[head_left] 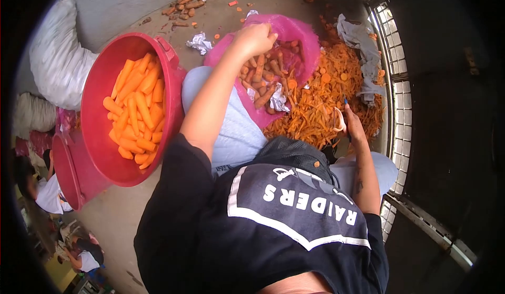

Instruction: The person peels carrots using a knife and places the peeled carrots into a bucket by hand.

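Observation:
My left hand [256, 40] is over the pink mesh bag [302, 33], its fingers curled at the bag's opening; what they hold, if anything, is hidden. Unpeeled carrots [259, 68] lie inside the bag, with crumpled foil [278, 98] among them. Lower and to the right, my right hand [353, 124] is closed round a small tool [340, 120] with a pale curved part and a blue tip. A wide heap of orange peelings [310, 112] lies beside and beneath that tool.
At the left, a red tub [92, 120] holds peeled carrots [138, 110]. Another red tub [66, 170] and white sacks [60, 57] are beyond. Loose carrots [189, 4] lie by the wall. A metal-framed grille [402, 131] runs along the right. People [50, 194] sit at far left.

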The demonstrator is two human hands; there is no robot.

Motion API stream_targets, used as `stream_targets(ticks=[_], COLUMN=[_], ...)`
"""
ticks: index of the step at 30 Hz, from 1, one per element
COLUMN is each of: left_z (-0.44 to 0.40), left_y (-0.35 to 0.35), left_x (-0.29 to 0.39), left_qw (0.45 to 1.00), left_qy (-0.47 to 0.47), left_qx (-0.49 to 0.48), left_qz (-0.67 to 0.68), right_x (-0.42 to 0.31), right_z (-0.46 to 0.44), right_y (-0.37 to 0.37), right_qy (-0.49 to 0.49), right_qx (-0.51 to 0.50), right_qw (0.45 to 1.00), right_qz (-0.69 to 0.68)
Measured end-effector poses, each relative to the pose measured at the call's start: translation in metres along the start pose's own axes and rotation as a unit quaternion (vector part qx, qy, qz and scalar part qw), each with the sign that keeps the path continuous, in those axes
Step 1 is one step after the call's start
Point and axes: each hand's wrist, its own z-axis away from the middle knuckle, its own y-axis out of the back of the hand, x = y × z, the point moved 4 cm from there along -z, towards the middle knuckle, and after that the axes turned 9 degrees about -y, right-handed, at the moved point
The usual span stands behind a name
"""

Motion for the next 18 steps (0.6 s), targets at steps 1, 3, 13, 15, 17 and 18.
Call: stream_targets(ticks=[1, 3, 13, 15, 17, 18], left_z=[-0.014, -0.044, -0.029, -0.027, -0.038, -0.045], left_y=[-0.015, -0.049, -0.162, -0.18, -0.199, -0.196], left_x=[-0.011, -0.045, -0.148, -0.175, -0.236, -0.257], left_qw=[0.999, 0.979, 0.859, 0.905, 0.939, 0.94], left_qy=[0.0, 0.061, 0.351, 0.316, 0.312, 0.336], left_qx=[-0.033, -0.121, -0.277, -0.23, -0.131, -0.046], left_qz=[0.02, 0.155, 0.248, 0.167, 0.068, 0.029], right_x=[0.0, 0.004, 0.023, 0.025, 0.025, 0.027], right_z=[-0.001, -0.004, -0.02, -0.021, -0.02, -0.019], right_y=[0.002, 0.004, 0.012, 0.015, 0.016, 0.015], right_qy=[-0.004, -0.015, -0.052, -0.069, -0.083, -0.091], right_qx=[0.003, 0.007, 0.017, 0.014, 0.015, 0.014], right_qw=[1.0, 1.0, 0.998, 0.997, 0.995, 0.995], right_qz=[0.001, -0.009, -0.035, -0.031, -0.043, -0.049])
